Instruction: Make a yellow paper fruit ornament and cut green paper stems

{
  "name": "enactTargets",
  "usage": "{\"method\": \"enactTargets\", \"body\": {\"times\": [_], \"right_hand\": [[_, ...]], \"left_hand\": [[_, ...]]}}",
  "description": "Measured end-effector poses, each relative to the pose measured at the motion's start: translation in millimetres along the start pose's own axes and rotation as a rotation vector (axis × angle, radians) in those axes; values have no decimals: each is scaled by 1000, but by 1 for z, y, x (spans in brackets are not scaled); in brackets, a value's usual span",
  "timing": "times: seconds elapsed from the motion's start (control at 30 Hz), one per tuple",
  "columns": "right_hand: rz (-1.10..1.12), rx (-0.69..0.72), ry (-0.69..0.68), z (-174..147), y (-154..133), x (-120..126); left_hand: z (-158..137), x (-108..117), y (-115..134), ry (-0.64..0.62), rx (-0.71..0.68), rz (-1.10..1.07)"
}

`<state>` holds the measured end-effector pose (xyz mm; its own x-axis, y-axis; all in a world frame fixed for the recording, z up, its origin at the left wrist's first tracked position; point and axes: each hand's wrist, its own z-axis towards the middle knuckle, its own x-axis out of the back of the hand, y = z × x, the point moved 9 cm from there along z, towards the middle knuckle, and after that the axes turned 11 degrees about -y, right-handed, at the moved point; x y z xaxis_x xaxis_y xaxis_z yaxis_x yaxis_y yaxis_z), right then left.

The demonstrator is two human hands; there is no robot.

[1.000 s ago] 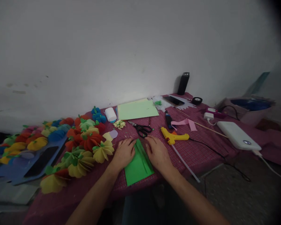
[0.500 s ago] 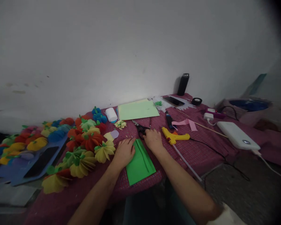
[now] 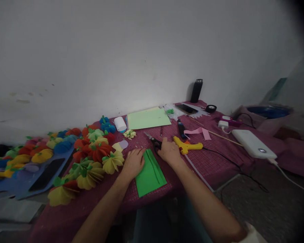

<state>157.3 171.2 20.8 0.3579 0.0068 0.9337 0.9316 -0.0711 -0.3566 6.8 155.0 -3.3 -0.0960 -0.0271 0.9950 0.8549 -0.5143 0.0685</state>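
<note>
My left hand [image 3: 134, 163] lies flat, fingers together and stretched forward, along the left edge of a green paper sheet [image 3: 150, 180]. Narrow folds or strips run lengthwise on that sheet. Just beyond its top right corner, my right hand [image 3: 170, 152] has its fingers curled at the black handles of a pair of scissors [image 3: 155, 143]. The blades point away to the left, and the hand partly covers the handles. A yellow glue gun [image 3: 188, 146] lies right of this hand. Small paper scraps [image 3: 129, 134] are heaped beyond my left hand.
Colourful paper pumpkins [image 3: 98, 152] crowd the left side. Light green sheets [image 3: 149, 118] lie at the back, near a black bottle [image 3: 197, 91]. Rightward are a pink ribbon [image 3: 199, 132], a wooden stick [image 3: 218, 135], a white power bank [image 3: 254, 144] and cables.
My right hand has moved slightly right, off the green paper's edge, and the scissors have shifted with it. My left hand stays on the paper. The view has shifted a little.
</note>
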Motion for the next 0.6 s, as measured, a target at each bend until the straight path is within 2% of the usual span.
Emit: {"method": "enactTargets", "body": {"times": [0.07, 0.17, 0.23, 0.33, 0.4, 0.47, 0.6], "right_hand": [[47, 11, -5, -7, 4, 5], [192, 114, -36, -27, 8, 7], [393, 201, -51, -44, 13, 7], [698, 240, -40, -68, 30, 5], [939, 277, -74, -83, 37, -1], [1133, 299, -177, -98, 37, -12], [1375, 191, -358, -126, 37, -41]], "left_hand": [[-3, 6, 7, 1, -35, 6], [-13, 14, 29, -29, -127, 6], [-25, 13, 52, -109, -267, -8], [-43, 6, 74, -265, -403, -38], [-52, 2, 78, -333, -425, -52], [-58, -2, 76, -373, -422, -57], [-62, -6, 72, -408, -416, -70]]}}
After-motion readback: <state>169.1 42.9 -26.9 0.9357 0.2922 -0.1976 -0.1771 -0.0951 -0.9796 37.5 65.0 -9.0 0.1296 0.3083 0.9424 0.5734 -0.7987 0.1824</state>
